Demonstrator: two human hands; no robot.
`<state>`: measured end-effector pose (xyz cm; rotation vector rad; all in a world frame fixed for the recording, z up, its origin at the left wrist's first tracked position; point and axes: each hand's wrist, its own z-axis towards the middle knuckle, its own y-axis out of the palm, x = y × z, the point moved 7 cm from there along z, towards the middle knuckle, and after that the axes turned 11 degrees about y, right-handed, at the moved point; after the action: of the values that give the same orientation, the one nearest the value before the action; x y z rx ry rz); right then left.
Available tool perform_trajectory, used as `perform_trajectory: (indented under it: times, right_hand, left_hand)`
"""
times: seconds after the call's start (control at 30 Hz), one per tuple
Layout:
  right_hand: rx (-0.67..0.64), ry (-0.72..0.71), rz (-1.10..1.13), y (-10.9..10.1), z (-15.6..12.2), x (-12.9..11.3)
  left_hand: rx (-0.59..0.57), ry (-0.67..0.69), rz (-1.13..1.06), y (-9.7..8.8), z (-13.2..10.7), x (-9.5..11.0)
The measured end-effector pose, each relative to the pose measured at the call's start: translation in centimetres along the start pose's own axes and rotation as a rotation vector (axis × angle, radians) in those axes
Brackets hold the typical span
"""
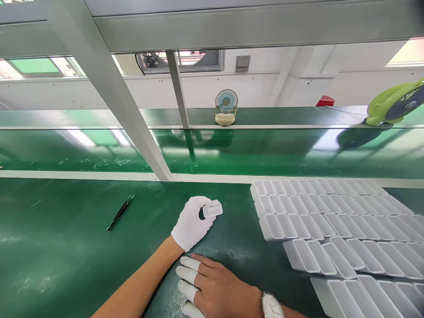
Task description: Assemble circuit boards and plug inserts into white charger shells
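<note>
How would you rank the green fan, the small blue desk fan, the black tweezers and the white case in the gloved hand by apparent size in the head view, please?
1. Green fan, though cut off by the frame edge.
2. Black tweezers and small blue fan: alike in extent, so unranked; the fan stands farther away.
3. White case, held in the gloved left hand.

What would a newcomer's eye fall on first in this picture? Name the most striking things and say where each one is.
First, the left hand in a white glove at centre, holding a small white tray piece above the green bench. Next, the rows of white trays spread across the right side. Below, the right hand, with white finger cots and a wristwatch, rests flat on the bench; black tweezers lie to the left.
</note>
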<state>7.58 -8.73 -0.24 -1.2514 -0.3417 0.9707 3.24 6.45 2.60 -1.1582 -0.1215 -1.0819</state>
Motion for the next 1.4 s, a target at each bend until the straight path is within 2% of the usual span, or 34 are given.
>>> perform_trajectory:
  times: [0.33, 0.7, 0.93, 1.4]
  right_hand:
    - [0.009, -0.011, -0.013, -0.3, 0.1, 0.0]
    - [0.0, -0.008, -0.018, -0.8, 0.3, -0.1]
    - [-0.012, -0.003, 0.0, -0.5, 0.1, -0.1]
    - [-0.009, -0.011, -0.005, -0.3, 0.0, -0.1]
  left_hand:
    - [-0.026, -0.094, 0.0, 0.3, -0.5, -1.1]
    - [-0.005, -0.081, 0.024, -0.2, -0.3, -0.7]
    - [-0.024, -0.123, 0.007, -0.3, -0.3, -0.9]
    - [0.01, -0.031, 0.0, -0.3, -0.2, -0.3]
